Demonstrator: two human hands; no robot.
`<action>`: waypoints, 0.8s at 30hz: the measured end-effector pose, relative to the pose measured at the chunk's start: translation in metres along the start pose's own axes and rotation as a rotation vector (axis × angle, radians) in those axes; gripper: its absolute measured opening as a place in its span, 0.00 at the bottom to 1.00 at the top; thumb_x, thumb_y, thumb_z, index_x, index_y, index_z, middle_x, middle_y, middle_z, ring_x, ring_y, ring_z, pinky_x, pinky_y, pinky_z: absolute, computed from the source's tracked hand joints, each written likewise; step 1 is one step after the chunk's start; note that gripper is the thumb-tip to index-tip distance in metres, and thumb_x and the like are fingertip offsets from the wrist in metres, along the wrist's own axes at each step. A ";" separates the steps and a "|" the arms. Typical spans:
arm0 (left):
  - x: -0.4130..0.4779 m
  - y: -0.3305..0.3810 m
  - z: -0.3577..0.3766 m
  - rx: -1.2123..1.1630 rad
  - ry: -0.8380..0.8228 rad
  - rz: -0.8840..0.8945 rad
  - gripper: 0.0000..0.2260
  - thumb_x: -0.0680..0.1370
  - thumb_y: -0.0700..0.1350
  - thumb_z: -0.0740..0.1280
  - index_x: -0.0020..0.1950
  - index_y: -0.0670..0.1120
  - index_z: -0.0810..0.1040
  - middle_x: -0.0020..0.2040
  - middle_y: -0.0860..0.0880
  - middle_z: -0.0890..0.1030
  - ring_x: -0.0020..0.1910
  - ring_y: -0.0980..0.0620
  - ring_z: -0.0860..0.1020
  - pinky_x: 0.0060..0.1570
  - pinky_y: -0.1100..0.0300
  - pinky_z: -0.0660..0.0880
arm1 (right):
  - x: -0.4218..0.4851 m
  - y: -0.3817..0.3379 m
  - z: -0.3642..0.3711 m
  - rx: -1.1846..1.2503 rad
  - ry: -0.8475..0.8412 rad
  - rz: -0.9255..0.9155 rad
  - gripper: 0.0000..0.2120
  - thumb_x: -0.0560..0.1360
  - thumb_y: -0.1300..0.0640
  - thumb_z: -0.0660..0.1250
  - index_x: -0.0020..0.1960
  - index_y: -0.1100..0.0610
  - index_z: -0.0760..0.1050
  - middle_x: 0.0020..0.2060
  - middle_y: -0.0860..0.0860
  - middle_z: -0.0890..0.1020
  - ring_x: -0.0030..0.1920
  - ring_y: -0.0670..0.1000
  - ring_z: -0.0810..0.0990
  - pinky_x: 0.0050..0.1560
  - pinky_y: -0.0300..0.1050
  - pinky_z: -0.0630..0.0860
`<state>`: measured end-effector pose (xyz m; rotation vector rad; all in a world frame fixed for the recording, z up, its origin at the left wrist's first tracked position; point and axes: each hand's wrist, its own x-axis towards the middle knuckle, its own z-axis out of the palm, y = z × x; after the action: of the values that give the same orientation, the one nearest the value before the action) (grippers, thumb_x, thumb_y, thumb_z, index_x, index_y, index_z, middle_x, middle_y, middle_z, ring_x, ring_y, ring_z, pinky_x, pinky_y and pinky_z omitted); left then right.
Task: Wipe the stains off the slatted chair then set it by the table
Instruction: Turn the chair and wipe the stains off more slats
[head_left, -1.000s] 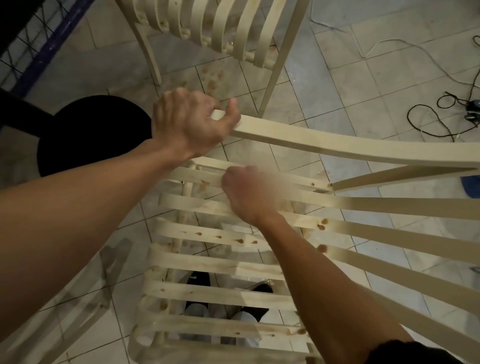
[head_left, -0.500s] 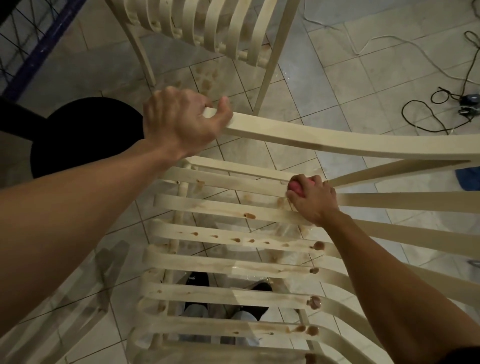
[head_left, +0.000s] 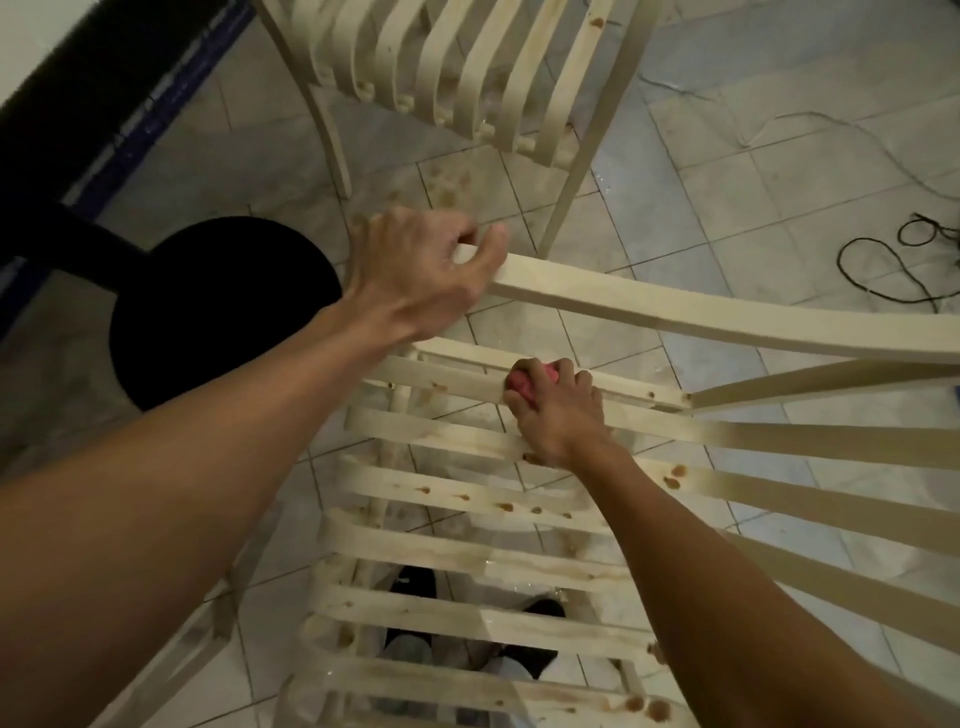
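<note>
Gripping rail (head_left: 675, 312) of slatted chair (head_left: 467, 558) with left hand (head_left: 415, 270), squeezing pink cloth (head_left: 524, 380) in right hand (head_left: 558, 410). Stiff, probably lightish; lift by rail.

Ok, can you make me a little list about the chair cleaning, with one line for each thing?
left hand: grips the end of a rail of the slatted chair
right hand: presses a pink wiper on a slat
stains: brown spots on several slats, not yet wiped
nearby: second chair, black round stool, cables on the tiled floor
</note>
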<state>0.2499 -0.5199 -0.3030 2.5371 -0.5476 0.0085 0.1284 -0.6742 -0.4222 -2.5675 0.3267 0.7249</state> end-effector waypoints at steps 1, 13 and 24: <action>0.000 -0.003 -0.003 -0.073 -0.013 0.004 0.22 0.80 0.57 0.59 0.29 0.49 0.71 0.24 0.52 0.68 0.26 0.53 0.69 0.27 0.60 0.61 | 0.000 0.001 0.000 -0.001 0.003 -0.004 0.17 0.81 0.42 0.55 0.68 0.45 0.64 0.63 0.56 0.68 0.61 0.60 0.66 0.64 0.57 0.64; -0.010 -0.043 -0.015 -0.534 -0.291 -0.198 0.20 0.76 0.66 0.61 0.32 0.54 0.71 0.35 0.54 0.68 0.33 0.56 0.66 0.38 0.55 0.64 | 0.010 -0.047 0.007 0.111 -0.023 0.010 0.18 0.83 0.46 0.55 0.72 0.46 0.65 0.67 0.58 0.67 0.65 0.62 0.66 0.70 0.58 0.62; -0.009 -0.045 -0.020 -0.515 -0.308 -0.210 0.24 0.73 0.71 0.59 0.35 0.51 0.75 0.39 0.48 0.73 0.39 0.51 0.73 0.44 0.53 0.71 | 0.041 -0.145 0.022 0.005 -0.079 -0.043 0.18 0.82 0.45 0.55 0.68 0.53 0.66 0.63 0.60 0.72 0.63 0.62 0.70 0.61 0.56 0.70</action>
<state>0.2610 -0.4713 -0.3099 2.0815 -0.3374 -0.5374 0.2024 -0.5417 -0.4093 -2.5253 0.2470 0.8063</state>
